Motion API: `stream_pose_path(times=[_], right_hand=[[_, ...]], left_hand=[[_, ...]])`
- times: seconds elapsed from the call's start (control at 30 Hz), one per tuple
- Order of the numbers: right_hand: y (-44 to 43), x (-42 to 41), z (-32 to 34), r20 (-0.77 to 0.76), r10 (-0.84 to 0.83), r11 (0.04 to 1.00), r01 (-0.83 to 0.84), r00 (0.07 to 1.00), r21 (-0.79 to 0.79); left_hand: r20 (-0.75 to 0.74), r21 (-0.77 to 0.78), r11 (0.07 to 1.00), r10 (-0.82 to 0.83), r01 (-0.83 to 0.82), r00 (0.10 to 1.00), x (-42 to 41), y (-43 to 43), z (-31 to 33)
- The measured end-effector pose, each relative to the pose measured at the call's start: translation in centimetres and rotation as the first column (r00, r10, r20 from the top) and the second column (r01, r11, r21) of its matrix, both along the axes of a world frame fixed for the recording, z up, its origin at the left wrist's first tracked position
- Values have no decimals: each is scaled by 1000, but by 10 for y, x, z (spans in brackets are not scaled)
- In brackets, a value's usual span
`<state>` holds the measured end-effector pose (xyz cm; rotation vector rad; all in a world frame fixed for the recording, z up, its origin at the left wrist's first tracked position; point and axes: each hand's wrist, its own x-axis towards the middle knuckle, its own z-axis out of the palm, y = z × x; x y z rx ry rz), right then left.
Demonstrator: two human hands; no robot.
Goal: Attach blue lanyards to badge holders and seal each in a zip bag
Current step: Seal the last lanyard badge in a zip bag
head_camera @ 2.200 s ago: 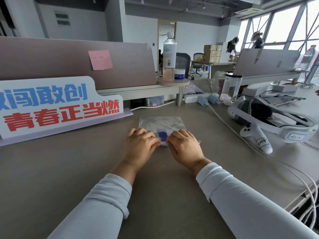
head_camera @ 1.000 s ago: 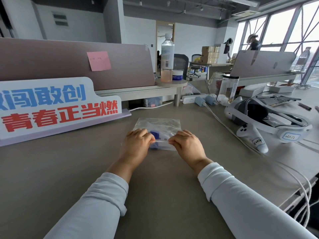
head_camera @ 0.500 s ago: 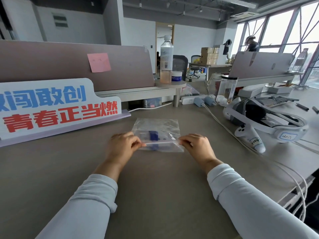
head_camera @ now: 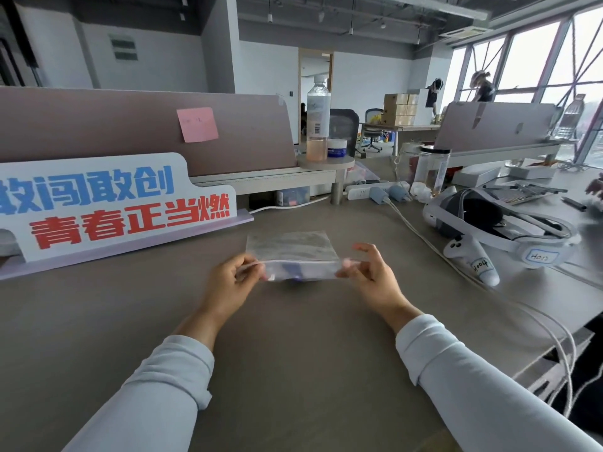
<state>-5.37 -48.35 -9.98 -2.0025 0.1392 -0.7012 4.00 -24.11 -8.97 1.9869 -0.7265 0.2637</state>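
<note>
A clear zip bag [head_camera: 293,249] is held just above the grey desk [head_camera: 293,347] at its middle. My left hand [head_camera: 228,283] pinches the left end of the bag's zip strip. My right hand [head_camera: 372,277] pinches the right end, its other fingers spread. Something blue, the lanyard [head_camera: 292,270], shows dimly through the plastic near the strip. I cannot make out the badge holder inside the bag.
A white sign with blue and red characters [head_camera: 107,203] stands at the left. A VR headset [head_camera: 496,226] and its controller [head_camera: 473,261] lie at the right, with white cables [head_camera: 424,238] running along the desk. A bottle [head_camera: 318,120] stands on a shelf behind.
My hands have slid apart from the middle of the bag's strip to its two ends. The bag's near edge has risen off the desk.
</note>
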Motion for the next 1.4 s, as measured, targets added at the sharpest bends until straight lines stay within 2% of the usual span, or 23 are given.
stream_pose_path(times=[0.07,0.17,0.27,0.37,0.43,0.47,0.53,0.63,0.73,0.8,0.87,0.97,1.1,1.2,1.4], right_hand=[[-3,-1,-1,-76,47,999,-47,996,1],[-7,4,-8,-155,42,983,-69,987,-170],[-6,6,-10,-105,74,987,-88,992,-131],[-5,6,-6,-41,98,990,-102,994,-98],[-6,7,-6,-24,87,993,-88,996,-78],[-6,7,-7,-12,78,996,-79,997,-49],[-6,7,-6,22,77,995,-78,997,55],[-2,8,-2,24,122,976,-124,992,181],[7,11,0,-2,119,960,-114,993,257],[11,12,1,-51,64,965,-49,997,260],[14,14,3,-90,19,965,5,996,262],[20,19,5,-90,-59,967,79,994,244],[26,27,9,-62,-192,936,201,979,289],[26,29,10,-56,-207,930,214,977,298],[14,31,4,-58,-115,978,123,992,166]], left_hand=[[-84,-135,991,3,-15,996,-2,1,2],[-164,-293,955,5,-54,986,-7,2,5],[-179,-220,974,7,-47,984,-9,9,4],[-246,41,995,-83,96,966,-8,13,1],[-199,146,983,-82,112,977,-8,12,-1],[-143,150,984,-74,96,987,-8,12,0],[-52,77,996,-37,41,998,-8,12,1],[-41,-76,997,27,-30,999,-7,9,1],[-41,-110,987,112,-116,993,-12,-1,3],[-46,-143,974,172,-177,984,-12,-8,2],[-118,-146,969,181,-197,976,-8,-11,1],[-232,-152,982,72,-109,970,-6,-9,-1],[-289,-212,977,-26,-38,957,-8,-5,-1],[-234,-221,974,-4,-49,972,-4,-7,-1],[-174,-264,962,23,-69,984,5,-16,-2]])
